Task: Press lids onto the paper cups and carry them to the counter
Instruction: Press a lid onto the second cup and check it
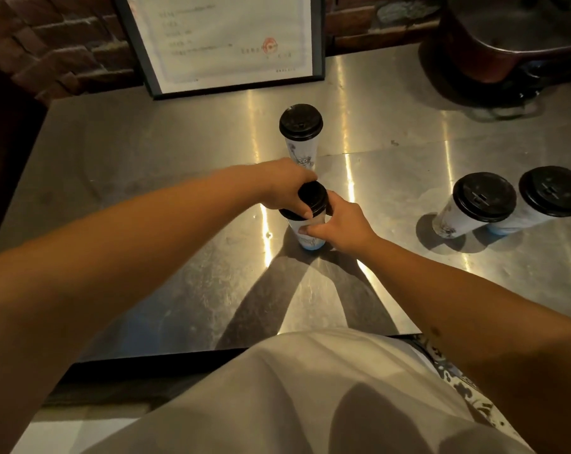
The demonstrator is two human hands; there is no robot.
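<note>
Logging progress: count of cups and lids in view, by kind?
Paper cups: 4, one gripped by the right hand, one behind, two at right
Black lids: 4, one under the left hand
Total: 8

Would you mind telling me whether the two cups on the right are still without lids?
No, both cups on the right already carry black lids.

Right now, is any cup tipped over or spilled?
No spill shows. The only odd thing is the lid on the cup between the left hand and right hand: it sits tilted, not pressed flat. The other three cups stand upright with lids on.
</note>
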